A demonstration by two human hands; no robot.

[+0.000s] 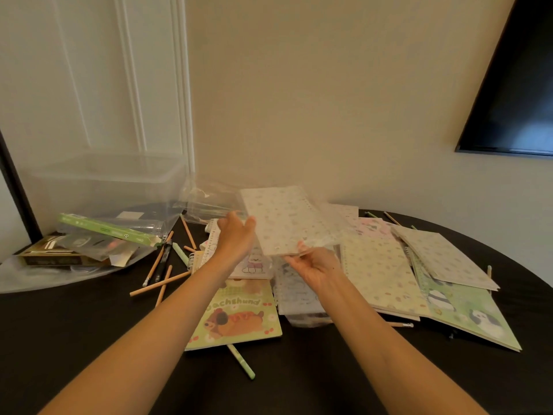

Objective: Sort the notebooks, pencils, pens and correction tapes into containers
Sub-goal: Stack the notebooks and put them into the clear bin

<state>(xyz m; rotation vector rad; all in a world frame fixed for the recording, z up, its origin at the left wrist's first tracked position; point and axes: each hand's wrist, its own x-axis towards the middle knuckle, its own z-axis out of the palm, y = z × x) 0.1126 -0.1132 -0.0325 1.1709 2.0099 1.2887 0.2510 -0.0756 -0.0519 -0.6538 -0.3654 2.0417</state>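
The person holds a notebook [287,220] up off the pile, tilted, above the middle of the tabletop [74,339]. The right hand [314,269] is under its near edge, palm up, with the fingers curled onto it. The left hand [236,236] is at the notebook's left edge with the fingers mostly straight, and from here I cannot tell whether it pinches the cover or only steadies it. The notebook sits in a clear wrap [329,223] that looks slick and loose, so the real worry is the grip: held by one edge, it could slide out of the sleeve or droop and drop back onto the other notebooks [380,271]. The clear box [104,181] stands well apart at the far left by the wall, so the notebook would have to travel across the loose pencils [161,283] lying between. A low carry might sweep them about or send one rolling off the edge. The box's walls are nearly invisible against the wall, and a corner of the notebook could catch the rim going in.
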